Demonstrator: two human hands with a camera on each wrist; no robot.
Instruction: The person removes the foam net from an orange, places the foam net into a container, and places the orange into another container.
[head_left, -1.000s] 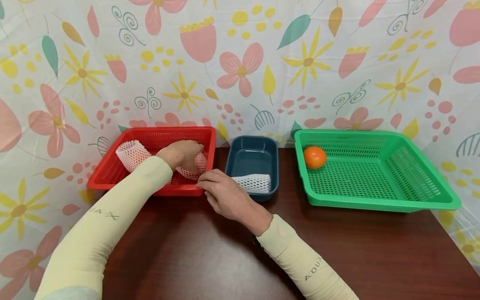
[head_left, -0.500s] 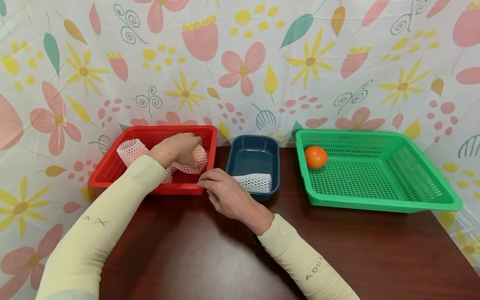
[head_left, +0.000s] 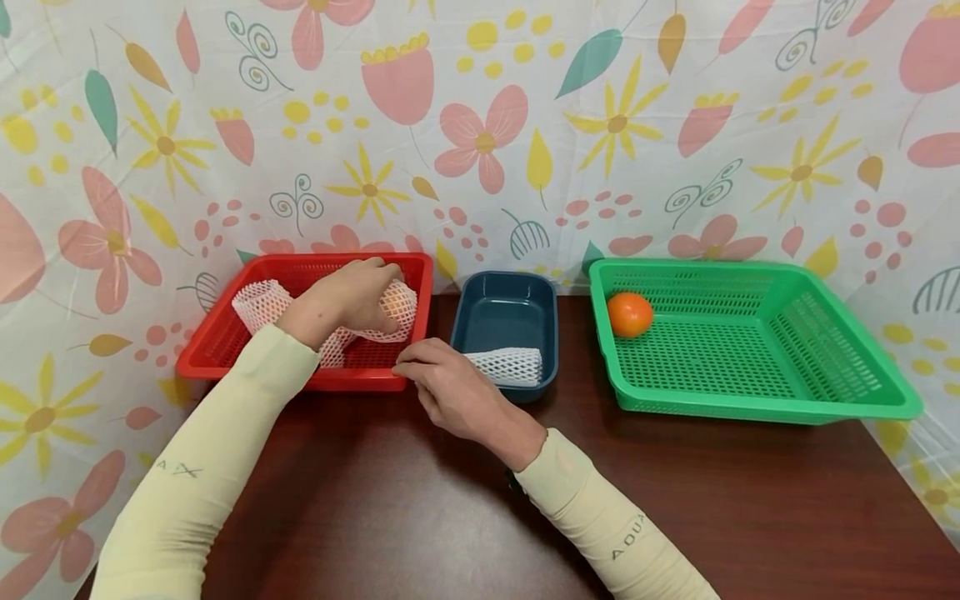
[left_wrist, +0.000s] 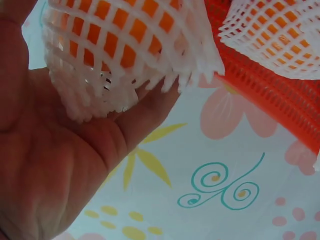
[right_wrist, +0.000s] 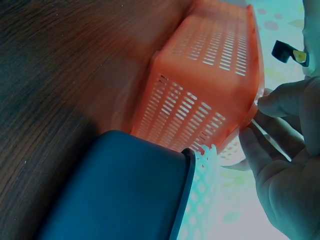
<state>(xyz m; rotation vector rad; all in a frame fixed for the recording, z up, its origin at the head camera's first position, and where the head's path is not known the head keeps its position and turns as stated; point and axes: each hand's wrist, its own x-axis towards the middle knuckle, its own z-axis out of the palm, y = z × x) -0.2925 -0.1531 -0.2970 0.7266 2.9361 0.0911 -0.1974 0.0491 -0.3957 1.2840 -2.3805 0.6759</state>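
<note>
My left hand [head_left: 348, 296] is inside the red basket [head_left: 375, 381], its fingers and thumb around an orange fruit in a white foam net [head_left: 399, 310]. In the left wrist view, that netted fruit [left_wrist: 120, 40] lies against the palm and fingers, the frayed net end towards the palm. Another netted fruit [head_left: 262, 302] lies at the basket's left end, and more foam net [head_left: 332, 348] shows below the left hand. My right hand [head_left: 453, 387] pinches the basket's front right corner; in the right wrist view, thumb and fingers meet at the rim [right_wrist: 257, 97].
A dark blue tray [head_left: 551, 333] stands right of the red basket, with an empty white foam net [head_left: 510, 367] at its near end. Farther right, a green basket [head_left: 757, 404] holds a bare orange fruit [head_left: 630, 315]. A patterned cloth [head_left: 480, 167] hangs behind the brown table [head_left: 420, 500].
My left hand has shifted left and slightly up in the head view, showing more of the netted fruit at its fingers. The right hand stays at the basket corner.
</note>
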